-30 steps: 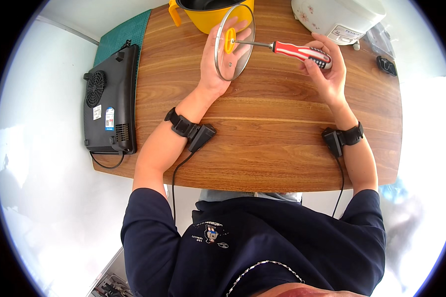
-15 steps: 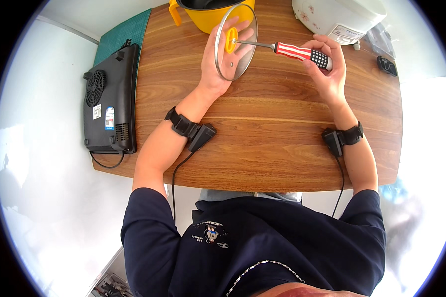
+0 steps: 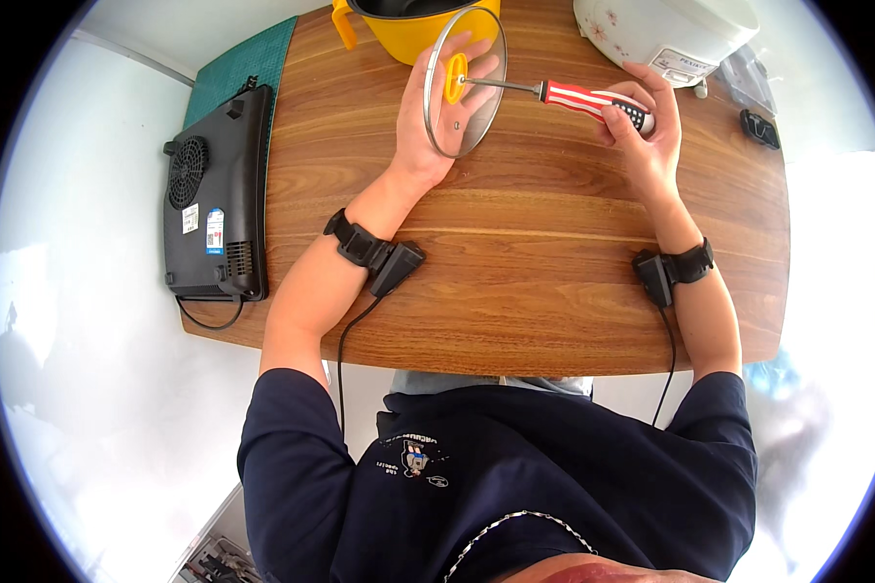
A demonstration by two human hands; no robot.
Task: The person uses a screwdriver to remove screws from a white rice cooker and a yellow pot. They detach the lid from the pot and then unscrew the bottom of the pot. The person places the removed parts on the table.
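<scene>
Up top in the frame, your left hand (image 3: 436,117) grips the glass lid (image 3: 465,83) on edge, while your right hand (image 3: 645,126) clamps the screwdriver (image 3: 578,97), tip at the lid's yellow knob (image 3: 455,78).

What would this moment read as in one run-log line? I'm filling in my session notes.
left hand: holds glass lid upright | right hand: grips screwdriver | tip: at yellow knob | surface: wooden table
</scene>
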